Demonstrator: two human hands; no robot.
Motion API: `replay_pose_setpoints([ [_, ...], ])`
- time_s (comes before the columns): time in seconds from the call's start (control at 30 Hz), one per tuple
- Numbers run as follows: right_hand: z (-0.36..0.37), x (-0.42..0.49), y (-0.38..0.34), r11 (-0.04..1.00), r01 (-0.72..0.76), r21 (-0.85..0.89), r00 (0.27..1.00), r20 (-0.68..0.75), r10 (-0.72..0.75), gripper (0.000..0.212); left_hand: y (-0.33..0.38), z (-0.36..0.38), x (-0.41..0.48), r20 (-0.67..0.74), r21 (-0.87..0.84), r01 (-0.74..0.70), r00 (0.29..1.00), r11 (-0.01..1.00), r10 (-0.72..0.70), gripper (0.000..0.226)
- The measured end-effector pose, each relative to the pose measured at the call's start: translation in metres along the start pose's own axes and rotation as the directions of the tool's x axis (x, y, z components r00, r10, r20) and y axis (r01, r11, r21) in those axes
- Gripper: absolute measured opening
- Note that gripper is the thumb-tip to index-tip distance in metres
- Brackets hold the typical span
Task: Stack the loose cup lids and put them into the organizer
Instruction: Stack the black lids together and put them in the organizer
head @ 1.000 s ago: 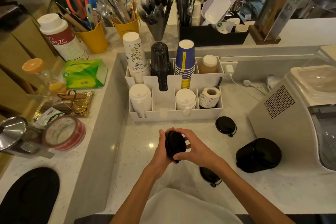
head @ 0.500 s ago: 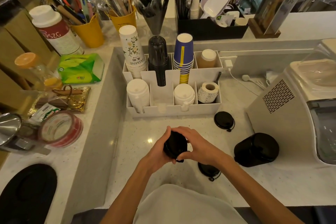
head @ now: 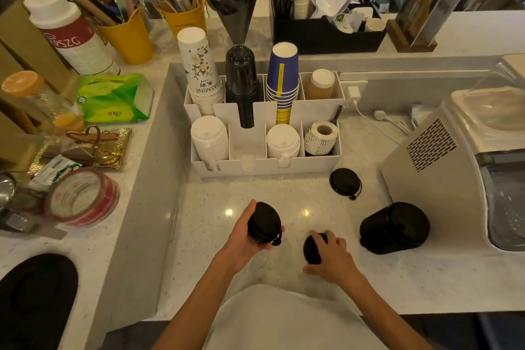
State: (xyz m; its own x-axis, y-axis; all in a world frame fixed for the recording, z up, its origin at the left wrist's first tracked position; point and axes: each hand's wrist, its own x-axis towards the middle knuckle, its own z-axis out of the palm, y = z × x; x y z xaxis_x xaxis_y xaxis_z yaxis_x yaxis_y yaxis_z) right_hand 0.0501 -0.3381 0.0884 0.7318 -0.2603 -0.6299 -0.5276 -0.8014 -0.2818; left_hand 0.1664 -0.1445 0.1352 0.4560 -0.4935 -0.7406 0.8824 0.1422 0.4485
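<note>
- The pale speckled surface (head: 216, 207) is a sunken bay, with a raised ledge (head: 147, 179) along its 9 o'clock side and another across 12 o'clock.
- The left hand (head: 244, 239) curls its fingers and thumb round the held lids (head: 264, 226), black and raised just off the surface. I cannot tell how many there are.
- The right hand (head: 332, 258), at 3 o'clock of the left, bends its fingers over the near lid (head: 311, 250) and grips it where it lies on the surface.
- The far lid (head: 345, 183), also black, lies flat and alone at 1 o'clock of the hands, just in front of the organizer's right corner.
- A lid stack (head: 395, 227), black and lying on its side, rests at 3 o'clock of the right hand, beside a beige machine (head: 426, 156).
- The white organizer (head: 264, 167) stands at 12 o'clock of the hands. Its front row holds two piles of white lids (head: 209, 138) and a label roll (head: 321, 138).
- Its back row holds upturned jasmine cups (head: 199, 65), black cups (head: 241, 79) and blue cups (head: 282, 77).
- On the 9 o'clock ledge sit a red tape roll (head: 82, 196), a green packet (head: 113, 99) and a white canister (head: 71, 34).
- Along 12 o'clock stand yellow tubs (head: 127, 34) of utensils and a black caddy (head: 326, 34) of straws.
</note>
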Motion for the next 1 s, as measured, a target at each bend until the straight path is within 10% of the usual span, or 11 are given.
replay_pose_setpoints([
  [0.17, 0.012, -0.003, 0.008, 0.976, 0.038, 0.213, 0.986, -0.168, -0.002, 0.074, -0.003, 0.003, 0.003, -0.025, -0.03, -0.006, 1.0, 1.0, 0.006, 0.063],
  [0.33, -0.023, -0.005, 0.0, 0.719, 0.07, 0.692, 0.99, -0.137, 0.035, 0.081, -0.007, 0.005, 0.006, -0.071, 0.055, -0.033, 0.997, 0.998, 0.037, 0.069],
  [0.63, -0.056, -0.019, -0.061, 0.691, 0.221, 0.688, 0.975, -0.155, -0.158, 0.072, -0.008, 0.032, -0.001, 0.01, 0.425, -0.202, 0.976, 0.883, 0.218, 0.066],
  [1.0, -0.054, -0.016, -0.085, 0.74, 0.316, 0.594, 0.949, -0.213, -0.234, 0.068, 0.002, 0.029, -0.009, -0.069, 0.436, -0.147, 0.978, 0.888, 0.195, 0.054],
])
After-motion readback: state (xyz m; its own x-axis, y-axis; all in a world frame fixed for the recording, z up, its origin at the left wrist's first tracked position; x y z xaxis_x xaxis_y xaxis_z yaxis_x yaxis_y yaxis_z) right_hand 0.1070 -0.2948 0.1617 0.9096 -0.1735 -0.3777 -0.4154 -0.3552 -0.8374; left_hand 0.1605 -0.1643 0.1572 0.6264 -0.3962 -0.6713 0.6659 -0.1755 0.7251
